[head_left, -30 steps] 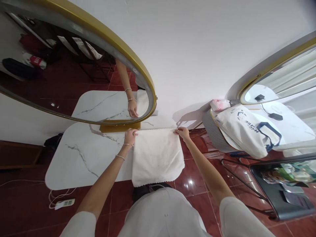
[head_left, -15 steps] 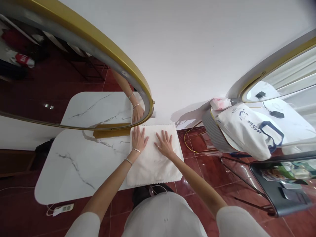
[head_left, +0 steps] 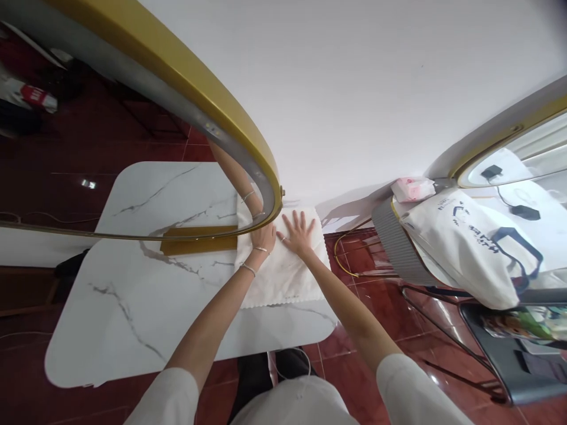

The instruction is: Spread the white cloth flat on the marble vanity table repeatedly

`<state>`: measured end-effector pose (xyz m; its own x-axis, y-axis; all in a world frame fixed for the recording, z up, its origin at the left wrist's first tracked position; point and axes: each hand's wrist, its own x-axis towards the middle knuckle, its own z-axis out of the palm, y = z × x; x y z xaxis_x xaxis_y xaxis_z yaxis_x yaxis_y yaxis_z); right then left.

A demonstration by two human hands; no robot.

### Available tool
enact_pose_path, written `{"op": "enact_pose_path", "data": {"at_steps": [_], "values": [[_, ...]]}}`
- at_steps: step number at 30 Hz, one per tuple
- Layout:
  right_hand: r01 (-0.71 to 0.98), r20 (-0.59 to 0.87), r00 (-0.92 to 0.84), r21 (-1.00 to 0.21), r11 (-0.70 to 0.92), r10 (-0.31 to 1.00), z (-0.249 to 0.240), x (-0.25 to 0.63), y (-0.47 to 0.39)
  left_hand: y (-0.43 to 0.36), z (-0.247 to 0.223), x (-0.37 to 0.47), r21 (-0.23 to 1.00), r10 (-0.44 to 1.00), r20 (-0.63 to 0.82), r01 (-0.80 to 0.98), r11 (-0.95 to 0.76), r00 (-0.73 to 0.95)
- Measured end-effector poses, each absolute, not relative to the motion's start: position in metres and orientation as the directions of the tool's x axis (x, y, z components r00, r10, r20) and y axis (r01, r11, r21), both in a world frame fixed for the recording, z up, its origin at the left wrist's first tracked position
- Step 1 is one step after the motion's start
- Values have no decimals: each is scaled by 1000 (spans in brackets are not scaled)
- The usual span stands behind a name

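Note:
A cream cloth with a scalloped edge (head_left: 287, 277) lies flat on the right part of a white marble-patterned table (head_left: 177, 313). My left hand (head_left: 264, 237), with two bracelets at its wrist, rests on the cloth's left half; the mirror's lower edge comes close to it and its fingertips are hard to make out. Flat on the upper right of the cloth is my right hand (head_left: 299, 232), its fingers spread and a ring on one of them.
A gold-framed mirror (head_left: 261, 147) overhangs the table's back, above a gold base (head_left: 199, 241). At the right, a white bag (head_left: 465, 242) and a pink tissue pack (head_left: 413, 189) sit on another table, near a dark chair (head_left: 522, 378).
The cloth has shifted away from me toward the wall, uncovering the table's front edge. My left hand has moved inward, nearer my right hand. The view has shifted slightly.

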<state>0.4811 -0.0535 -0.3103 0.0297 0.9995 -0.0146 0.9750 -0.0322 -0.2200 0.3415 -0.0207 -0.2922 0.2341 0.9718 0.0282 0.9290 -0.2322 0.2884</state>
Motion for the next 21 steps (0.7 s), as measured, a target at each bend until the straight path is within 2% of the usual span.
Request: {"op": "enact_pose_path", "data": {"at_steps": [5, 7, 10, 13, 19, 21], "values": [[979, 19, -22, -203, 25, 1000, -308, 470, -108, -88, -298, 317, 268, 942, 123, 903, -334, 312], [969, 20, -24, -245, 28, 1000, -306, 464, -133, -112, -300, 306, 254, 935, 161, 903, -347, 314], [942, -1, 62, -331, -58, 998, -304, 459, -143, -123, -300, 300, 235, 945, 171, 919, -316, 281], [932, -21, 151, -331, -149, 988, -302, 463, -116, -98, -296, 312, 225, 957, 114, 932, -285, 265], [940, -120, 197, -258, -222, 973, -297, 489, -31, -11, -288, 350, 217, 949, -37, 930, -298, 313], [938, -105, 217, -253, -237, 971, -296, 499, -26, -4, -285, 353, 227, 949, -45, 929, -293, 311]]}}
